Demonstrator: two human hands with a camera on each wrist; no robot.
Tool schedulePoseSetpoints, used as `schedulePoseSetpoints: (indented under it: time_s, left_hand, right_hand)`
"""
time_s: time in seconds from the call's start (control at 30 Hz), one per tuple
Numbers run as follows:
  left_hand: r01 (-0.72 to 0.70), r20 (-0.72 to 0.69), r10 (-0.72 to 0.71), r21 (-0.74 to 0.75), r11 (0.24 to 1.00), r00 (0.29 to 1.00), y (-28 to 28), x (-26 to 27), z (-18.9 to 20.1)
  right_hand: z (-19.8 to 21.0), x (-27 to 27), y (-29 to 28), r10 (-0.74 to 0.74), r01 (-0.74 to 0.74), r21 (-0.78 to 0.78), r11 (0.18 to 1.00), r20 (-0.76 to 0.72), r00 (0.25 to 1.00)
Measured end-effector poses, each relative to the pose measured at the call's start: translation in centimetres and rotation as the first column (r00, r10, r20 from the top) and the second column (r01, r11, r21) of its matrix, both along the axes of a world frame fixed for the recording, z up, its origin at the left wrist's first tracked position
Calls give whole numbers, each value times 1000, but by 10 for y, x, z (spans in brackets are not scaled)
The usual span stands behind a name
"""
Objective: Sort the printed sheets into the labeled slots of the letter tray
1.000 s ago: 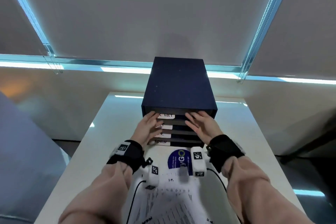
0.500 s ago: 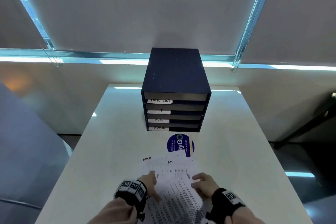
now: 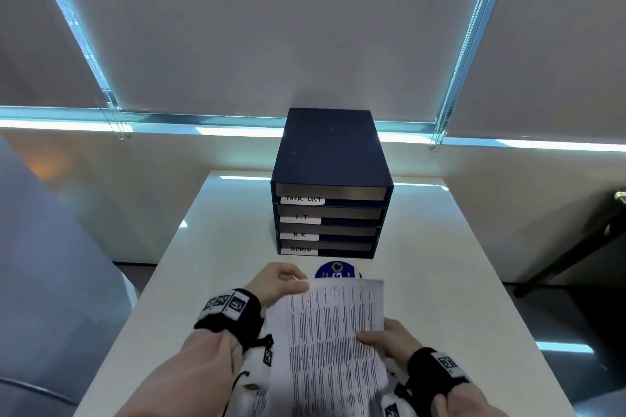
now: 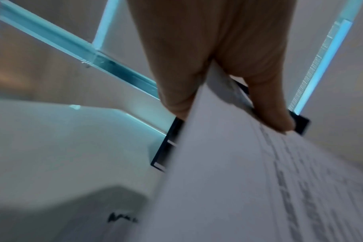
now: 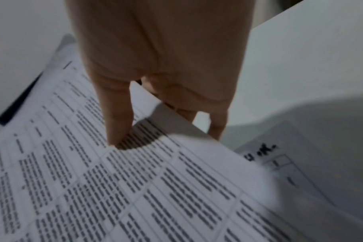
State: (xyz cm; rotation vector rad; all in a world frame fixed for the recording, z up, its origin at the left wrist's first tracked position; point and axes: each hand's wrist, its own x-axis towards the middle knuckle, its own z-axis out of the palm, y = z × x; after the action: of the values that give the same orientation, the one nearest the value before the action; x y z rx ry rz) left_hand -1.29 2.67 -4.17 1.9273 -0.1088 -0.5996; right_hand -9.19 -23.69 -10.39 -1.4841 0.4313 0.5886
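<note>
A dark blue letter tray (image 3: 332, 159) stands at the far middle of the white table (image 3: 440, 281), its slots labelled TASK LIST, I.T, H.R. and ADMIN. Both hands hold one printed sheet (image 3: 333, 342) raised above the table in front of it. My left hand (image 3: 281, 284) pinches the sheet's upper left edge, thumb on top (image 4: 273, 114). My right hand (image 3: 382, 338) pinches its right edge, thumb on the print (image 5: 118, 124). More printed sheets (image 5: 296, 163) lie on the table below; one reads "H.R.".
A round blue sticker (image 3: 335, 271) shows on the table between the tray and the sheet. Closed roller blinds (image 3: 271, 27) hang behind the tray. A grey seat (image 3: 40, 264) stands to the left of the table, a dark stand (image 3: 576, 247) to the right.
A second ago both hands were at the tray's slots. They came back to the pile near the table's front edge and lifted one sheet, which now hangs between them.
</note>
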Motion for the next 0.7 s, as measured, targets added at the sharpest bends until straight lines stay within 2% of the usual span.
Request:
schedulePoseSetpoints:
  time_s: [0.07,0.1,0.17,0.23,0.3,0.7]
  left_hand:
    - [-214,-39,211,-184,959,977,4,7,3]
    - [-302,-125,276,-307,902,953,6,9,2]
    - [-438,-347,290,-507,742,892,8,11,-3]
    - [-520,-474,268,-552,652,839,10,9,-9]
    - [-542,-491,279,-549,636,825,11,9,-17]
    - [-560,-443,369,-460,689,817,12,15,-23]
  right_hand:
    - [3,5,-3,-85,82,61,995,41,996]
    - [5,7,-3,-125,119,90,989,58,990]
    - [9,11,-3,-163,150,147,978,82,983]
    - [12,14,-2,-176,155,171,973,111,978]
    - [13,15,-1,-174,150,183,972,124,977]
    - [16,13,2,-162,143,197,970,86,983]
